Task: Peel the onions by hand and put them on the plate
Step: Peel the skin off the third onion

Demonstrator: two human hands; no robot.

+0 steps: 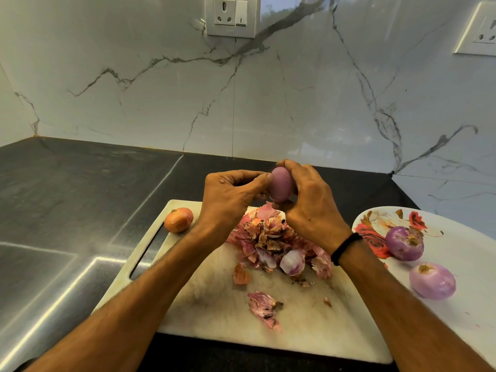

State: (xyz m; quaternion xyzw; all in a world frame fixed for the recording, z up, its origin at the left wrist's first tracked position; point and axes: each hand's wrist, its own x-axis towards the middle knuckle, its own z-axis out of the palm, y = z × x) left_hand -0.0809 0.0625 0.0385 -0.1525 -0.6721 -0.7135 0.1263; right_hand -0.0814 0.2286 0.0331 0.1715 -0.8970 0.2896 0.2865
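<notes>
Dark, polished stone counter (67, 210) set the stage, streaked with glare. On it lay a pale, scuffed cutting board (214, 318), slot handle out to the left of the hands.

Nearest, below both forearms, a torn strip of skin (264, 310) lay flat on the board, papery, pink, blackened at the edge. Just under the hands was the pile of peelings (273, 237): brittle, curled, rust and magenta, with a couple of thicker fleshy shells in it. My read: the peeling was done over this heap so the scraps dropped in one place.

Right of the right wrist and its black band (345, 248) sat the floral plate (469, 264), glossy white with red roses. It carried two peeled onions, one deep purple (404, 243) and one paler (432, 281), smooth, root tufts showing.

Up at the hands now! The right hand (308, 200) was curled round the onion in work (281, 185), cradling it above the pile. The left hand (228, 194) had its thumb and fingertips pinched against the onion's left side, likely worrying a last flap loose. The onion looked bare, matte and lilac, egg-shaped.

Left of the left hand, one unpeeled onion (178, 219) waited on the board's corner, coppery and dry.

Beyond the hands rose a white marble-veined backsplash (161, 103), with a wall socket (230, 16) above.
</notes>
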